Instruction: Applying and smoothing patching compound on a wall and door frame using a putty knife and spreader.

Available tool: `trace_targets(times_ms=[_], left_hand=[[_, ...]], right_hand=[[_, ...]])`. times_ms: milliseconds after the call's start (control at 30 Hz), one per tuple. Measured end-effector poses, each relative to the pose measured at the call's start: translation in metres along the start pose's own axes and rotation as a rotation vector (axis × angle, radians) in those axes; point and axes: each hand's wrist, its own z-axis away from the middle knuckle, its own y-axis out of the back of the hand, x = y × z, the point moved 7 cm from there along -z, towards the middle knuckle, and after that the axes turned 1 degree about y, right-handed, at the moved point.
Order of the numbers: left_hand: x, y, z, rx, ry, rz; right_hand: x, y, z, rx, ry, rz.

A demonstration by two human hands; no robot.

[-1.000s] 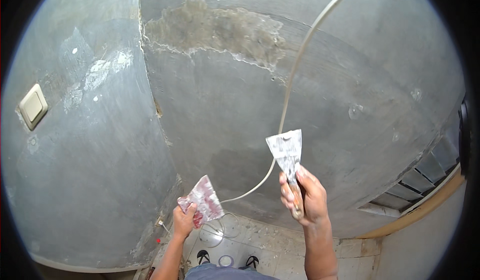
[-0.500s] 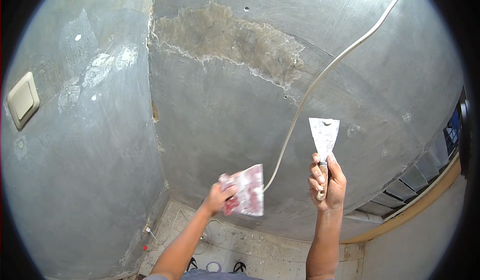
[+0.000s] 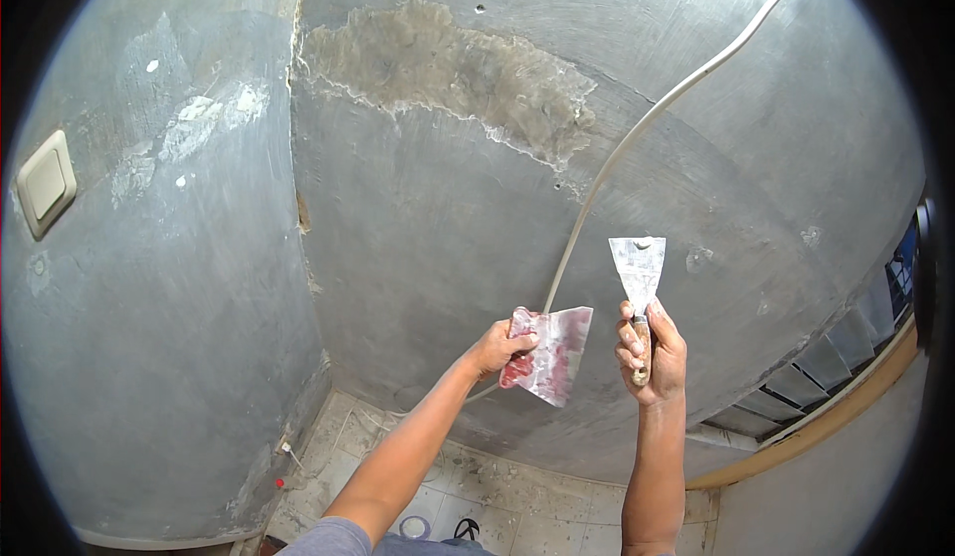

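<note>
The left hand (image 3: 502,347) is curled tight around one side of a flat red scraper (image 3: 562,355), with the thumb on its face. The red scraper is smeared with white, and its wide edge points to the right. The right hand (image 3: 657,362) has its fingers wrapped around the brown handle (image 3: 642,352) of a putty knife (image 3: 638,266). The knife stands upright, blade pointing away from the person, and the blade is covered in white smears. The two tools are near each other but apart, with the red scraper on the left and the knife on the right. I cannot tell if either tool touches the gray wall (image 3: 438,228). A long white cable (image 3: 647,123) runs down the wall from the far right and goes behind the red scraper. Farther up the wall is a big, rough brown patch (image 3: 448,74) with a crumbly white edge. On the left wall (image 3: 169,337) there is a pale light switch (image 3: 46,183), with white spots to its right. Glass slats (image 3: 796,382) sit on the right. Nearest the person are a dusty tiled floor (image 3: 517,496) and a black sandal (image 3: 467,528).
</note>
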Motion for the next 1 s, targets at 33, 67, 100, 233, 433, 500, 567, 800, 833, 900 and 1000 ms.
trace_targets(times_ms=[33,67,100,233,433,500,567,800,833,900,1000], left_hand=[[-0.003,-0.005,-0.002,-0.035,0.012,0.032],[-0.005,-0.011,-0.002,-0.071,0.026,0.065],[-0.008,-0.014,-0.002,-0.071,0.052,0.092],[-0.012,-0.021,-0.008,-0.083,0.073,0.304],[-0.008,0.004,-0.001,0.072,-0.044,0.302],[0.009,0.015,0.013,0.085,-0.073,0.282],[0.024,0.02,0.024,0.058,-0.066,0.337],[0.03,-0.013,0.006,-0.1,0.071,0.353],[0.03,-0.011,0.008,-0.102,0.068,0.356],[0.029,0.007,0.018,-0.101,0.018,0.348],[0.05,0.026,0.041,-0.026,-0.043,0.485]], right_hand=[[0.001,0.0,-0.001,-0.005,-0.002,-0.003],[0.002,0.001,-0.002,-0.004,-0.008,-0.004],[0.002,0.001,-0.003,-0.012,-0.008,0.001],[0.002,0.002,-0.006,-0.033,-0.012,0.012],[-0.003,0.005,-0.008,-0.035,0.012,0.082],[-0.006,0.009,-0.009,-0.041,0.017,0.138],[-0.008,0.01,-0.012,-0.033,0.014,0.154],[-0.01,0.001,-0.027,-0.069,0.024,0.11],[-0.01,0.002,-0.03,-0.085,0.032,0.114],[-0.011,-0.004,-0.033,-0.092,0.04,0.149],[-0.012,-0.002,-0.037,-0.078,0.055,0.261]])
